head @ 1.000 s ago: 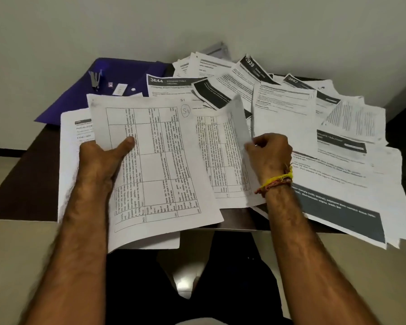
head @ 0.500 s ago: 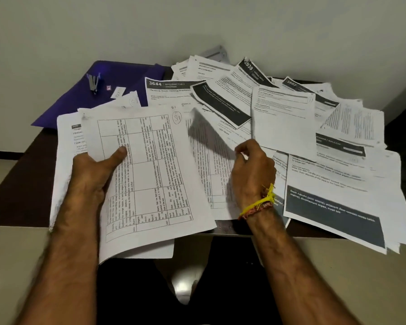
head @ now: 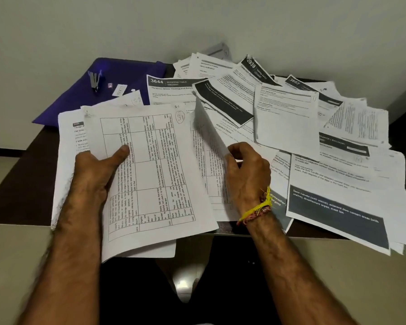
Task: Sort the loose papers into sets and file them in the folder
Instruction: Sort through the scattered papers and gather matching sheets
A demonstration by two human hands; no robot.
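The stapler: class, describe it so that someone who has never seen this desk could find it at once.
Start at the blue folder lying at the desk's far left corner, beyond the spread of white papers. The stapler lies on top of that folder, near its far edge. It is the only small metallic object there; the little white slip beside it is flat paper.

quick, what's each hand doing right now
Left hand: grips the white table-printed sheet marked S1.
Right hand: pinches the lifted edge of another white printed sheet.

Dark table [head: 14,184]: purple folder [head: 80,99] rear left, loose papers [head: 337,174] strewn across
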